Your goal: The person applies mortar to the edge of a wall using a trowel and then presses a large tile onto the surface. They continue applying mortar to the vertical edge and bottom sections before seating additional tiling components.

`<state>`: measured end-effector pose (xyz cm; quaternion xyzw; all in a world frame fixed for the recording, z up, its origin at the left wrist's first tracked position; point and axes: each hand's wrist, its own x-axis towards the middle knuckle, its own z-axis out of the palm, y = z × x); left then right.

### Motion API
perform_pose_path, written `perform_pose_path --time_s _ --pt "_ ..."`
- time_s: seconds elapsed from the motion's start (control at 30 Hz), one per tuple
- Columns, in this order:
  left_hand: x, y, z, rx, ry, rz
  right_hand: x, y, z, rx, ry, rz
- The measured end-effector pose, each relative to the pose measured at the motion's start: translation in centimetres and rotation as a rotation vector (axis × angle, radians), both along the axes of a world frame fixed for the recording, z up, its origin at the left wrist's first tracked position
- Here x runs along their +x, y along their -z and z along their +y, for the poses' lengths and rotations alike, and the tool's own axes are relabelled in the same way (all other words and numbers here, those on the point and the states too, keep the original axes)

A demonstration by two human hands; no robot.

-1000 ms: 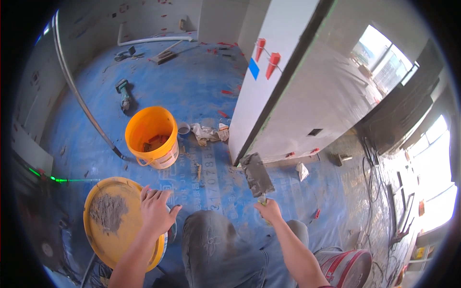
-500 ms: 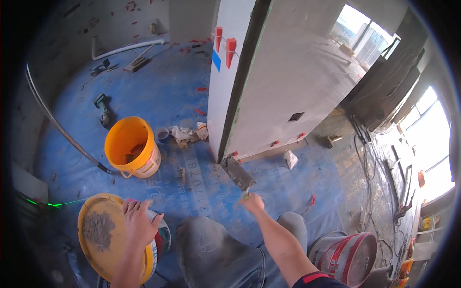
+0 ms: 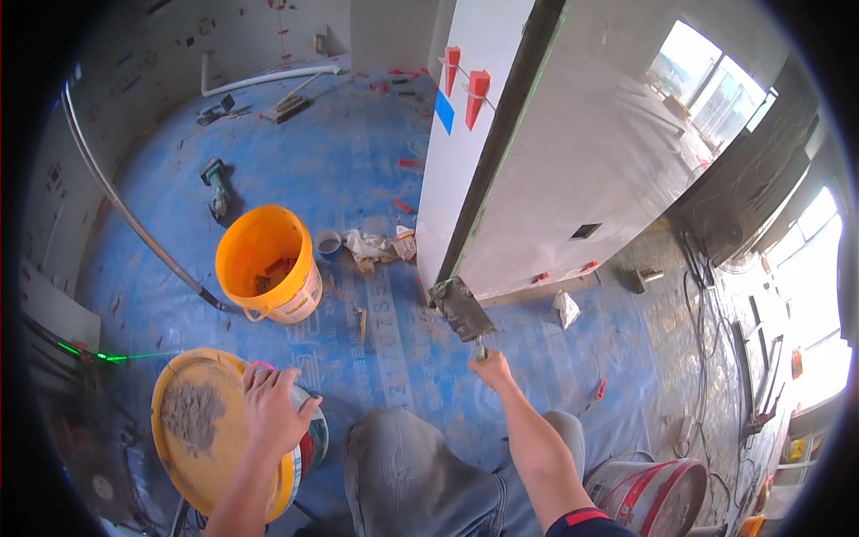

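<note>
My right hand point(image 3: 490, 369) is closed around the handle of a trowel point(image 3: 463, 311), whose blade is coated with wet grey mortar. The far end of the blade is at the foot of a wall corner; whether it touches cannot be told. A dark grey strip point(image 3: 488, 166) runs up that corner, with a thin green line beside it. My left hand point(image 3: 276, 412) grips the right edge of a round yellow lid point(image 3: 192, 474) on a bucket, thumb down its side. A patch of grey mortar point(image 3: 191, 416) lies on the lid. A small pink bit shows by the fingertips.
An orange bucket point(image 3: 268, 246) with rubble inside stands ahead on the left, near a green power tool point(image 3: 215, 188). Crumpled paper point(image 3: 371, 249) lies by the corner. A white-and-red bucket point(image 3: 649, 492) stands at my right knee. Cables point(image 3: 698, 331) trail along the right floor.
The whole view has shifted, so things sit farther right. The trowel blade has turned slightly and come a little nearer the corner's foot. My left hand stays on the lid.
</note>
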<state>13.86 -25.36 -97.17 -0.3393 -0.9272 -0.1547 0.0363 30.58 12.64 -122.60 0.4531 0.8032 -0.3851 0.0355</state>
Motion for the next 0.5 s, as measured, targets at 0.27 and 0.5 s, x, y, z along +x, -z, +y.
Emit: perform_pose_path --time_s 0.27,0.5 --pt "-0.1 0.1 0.2 0.01 -0.013 -0.092 -1.3 -6.9 2.0 -0.35 -0.005 0.239" --pt "-0.3 0.0 -0.1 -0.058 -0.033 -0.094 -3.5 -22.9 1.7 -0.437 -0.004 0.449"
